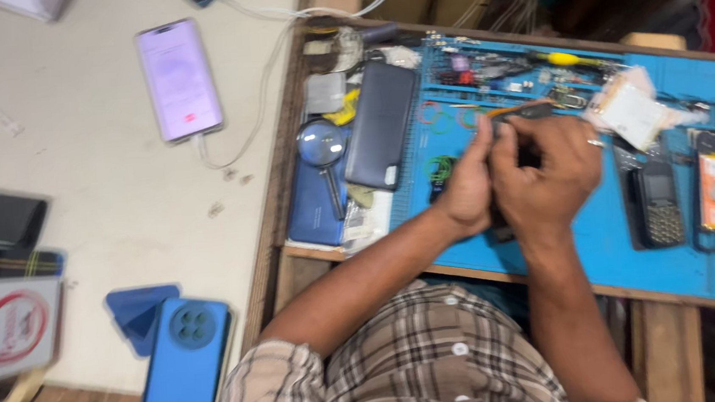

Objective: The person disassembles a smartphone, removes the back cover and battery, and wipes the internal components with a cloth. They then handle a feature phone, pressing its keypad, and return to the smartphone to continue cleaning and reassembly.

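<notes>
Over the blue mat (599, 241), the left hand (465, 186) and right hand (542, 169) press together, fingers curled tight around a small dark device (529, 155) mostly hidden between them, raised clear of the keypad phone (659, 203), probably for a steadier grip

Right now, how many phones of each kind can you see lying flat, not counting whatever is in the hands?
Lit-screen smartphone on the cream table: 1
Blue smartphone, back up: 1
Dark smartphone, back up on the blue mat: 1
Keypad phone: 1
Total: 4
</notes>
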